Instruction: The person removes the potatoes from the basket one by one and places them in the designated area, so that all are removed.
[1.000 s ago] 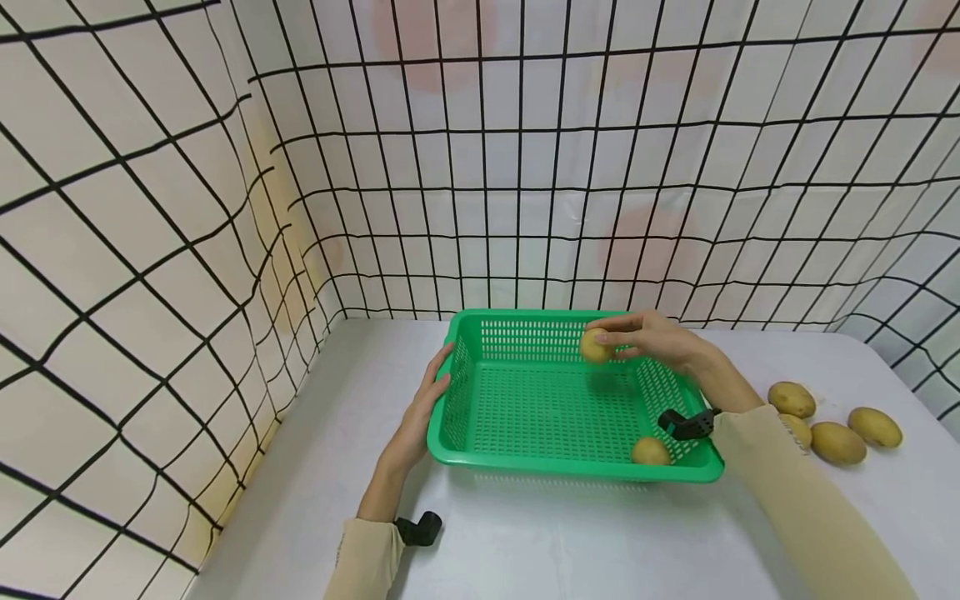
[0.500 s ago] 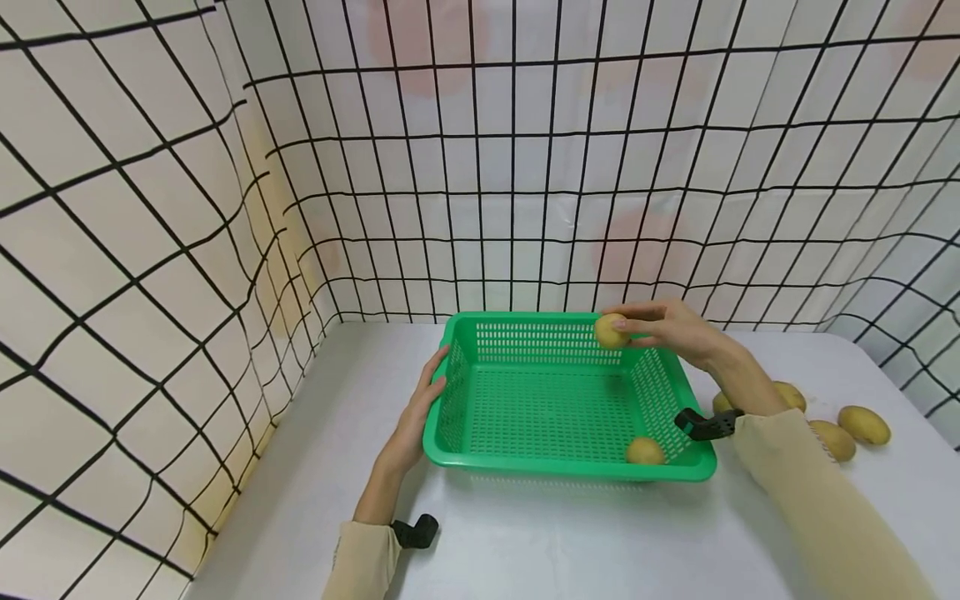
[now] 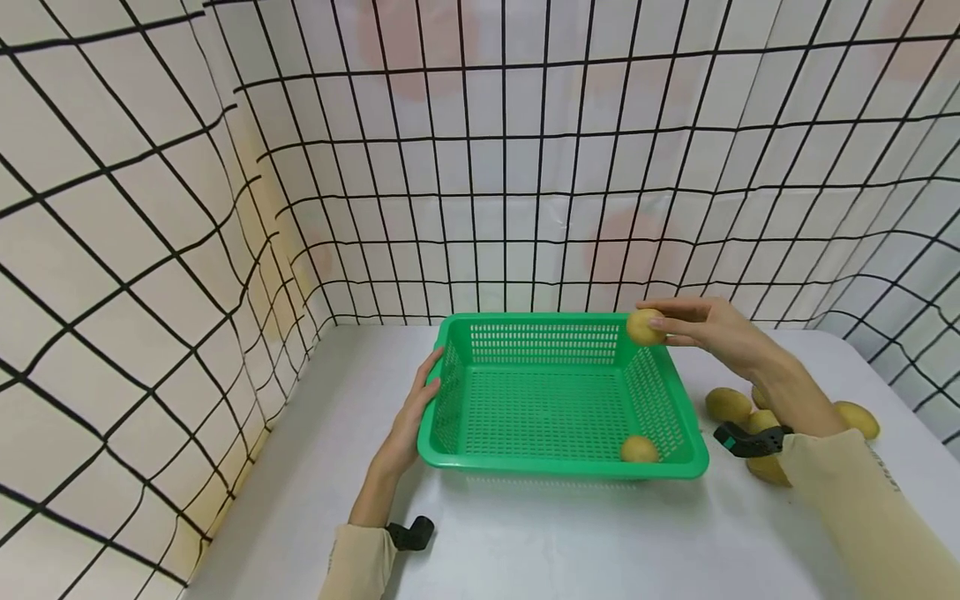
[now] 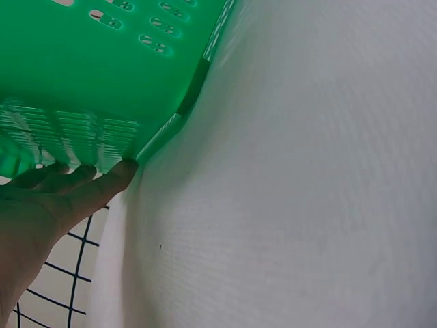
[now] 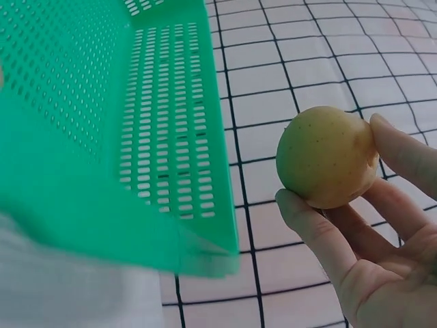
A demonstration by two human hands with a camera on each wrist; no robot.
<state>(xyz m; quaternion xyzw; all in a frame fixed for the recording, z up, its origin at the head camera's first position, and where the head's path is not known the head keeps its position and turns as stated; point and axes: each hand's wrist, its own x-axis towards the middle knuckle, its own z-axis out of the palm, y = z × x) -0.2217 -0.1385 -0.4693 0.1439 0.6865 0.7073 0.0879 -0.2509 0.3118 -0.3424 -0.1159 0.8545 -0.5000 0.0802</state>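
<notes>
A yellow potato [image 3: 646, 327] is pinched between the thumb and fingers of my right hand [image 3: 720, 333], raised over the back right corner of a green plastic basket [image 3: 562, 469]. In the right wrist view the held potato [image 5: 328, 157] is seen close up, clear of the basket wall [image 5: 171, 123]. My left hand [image 3: 412, 412] rests against the basket's left side. Nearly straight fingers [image 4: 82, 195] touch the outer wall in the left wrist view; its thumb cannot be made out there. Another potato [image 3: 640, 449] lies inside the basket near the front right corner.
Several potatoes [image 3: 727, 405] lie on the white table [image 3: 570, 542] right of the basket, partly hidden by my right forearm. A black wire grid [image 3: 502, 196] over pale sheeting stands behind the table and along its sides. Each wrist wears a small black camera [image 3: 411, 533].
My right hand has moved to the right with the potato, from above the basket's inside to its back right corner. The left hand stays at the basket's side. The view has shifted slightly.
</notes>
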